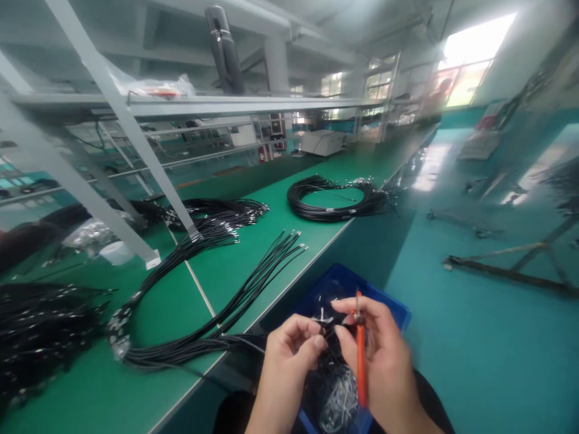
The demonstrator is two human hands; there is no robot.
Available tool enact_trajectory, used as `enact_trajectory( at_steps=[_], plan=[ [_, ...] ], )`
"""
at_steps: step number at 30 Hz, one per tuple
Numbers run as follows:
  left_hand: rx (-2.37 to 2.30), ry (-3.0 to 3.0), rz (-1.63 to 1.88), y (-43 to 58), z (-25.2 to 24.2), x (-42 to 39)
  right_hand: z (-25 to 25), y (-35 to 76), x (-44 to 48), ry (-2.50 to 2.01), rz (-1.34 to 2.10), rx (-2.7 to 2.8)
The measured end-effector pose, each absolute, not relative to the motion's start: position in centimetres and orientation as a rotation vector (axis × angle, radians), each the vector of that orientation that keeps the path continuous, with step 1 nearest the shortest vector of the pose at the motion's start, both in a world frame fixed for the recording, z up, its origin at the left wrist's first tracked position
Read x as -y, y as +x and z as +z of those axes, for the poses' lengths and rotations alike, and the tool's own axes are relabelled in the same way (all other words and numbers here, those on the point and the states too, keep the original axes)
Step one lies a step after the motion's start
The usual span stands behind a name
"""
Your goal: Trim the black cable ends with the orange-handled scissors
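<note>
Head view
Bin (392, 308): blue, beside the table (149, 367) edge; holds silvery clips (337, 401) and black wire (332, 330).
Left hand (284, 361): pinches the black wire's end above the bin.
Right hand (386, 358): closed around an orange tool (360, 361), touching that end.

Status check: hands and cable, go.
Left hand pinching black cable end. Right hand gripping orange tool at it. Blue bin under both hands; cable bundle trails onto green bench.
</note>
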State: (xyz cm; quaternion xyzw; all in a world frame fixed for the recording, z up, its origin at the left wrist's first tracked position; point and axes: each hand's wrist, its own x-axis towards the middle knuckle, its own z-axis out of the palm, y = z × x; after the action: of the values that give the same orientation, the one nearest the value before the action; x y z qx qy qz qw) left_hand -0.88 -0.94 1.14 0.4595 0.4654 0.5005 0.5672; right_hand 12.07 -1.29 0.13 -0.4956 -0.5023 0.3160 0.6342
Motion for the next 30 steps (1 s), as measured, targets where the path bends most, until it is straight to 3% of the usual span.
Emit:
enact_trajectory(
  at_steps=[12, 17, 20, 25, 30],
  plan=[
    [-1.090, 1.108, 1.185, -0.3, 1.3, 1.4, -0.4, 12.0, 1.0, -0.944, 0.008, 1.644],
    [-1.141, 1.069, 1.307, -0.9, 0.8, 0.9, -1.7, 12.8, 1.6, -0.865, -0.076, 1.643],
    [-1.144, 1.105, 1.322, -1.1, 0.9, 0.6, -2.2, 12.9, 2.8, -0.927, 0.251, 1.626],
    [-1.143, 1.111, 1.394, -0.9, 0.9, 0.5, -0.8, 12.1, 4.2, -1.117, 1.421, 1.203],
    [-1.151, 1.168, 1.401, -0.6, 0.7, 0.9, 1.2, 11.7, 3.3, -1.137, 1.788, 0.966]
  ],
)
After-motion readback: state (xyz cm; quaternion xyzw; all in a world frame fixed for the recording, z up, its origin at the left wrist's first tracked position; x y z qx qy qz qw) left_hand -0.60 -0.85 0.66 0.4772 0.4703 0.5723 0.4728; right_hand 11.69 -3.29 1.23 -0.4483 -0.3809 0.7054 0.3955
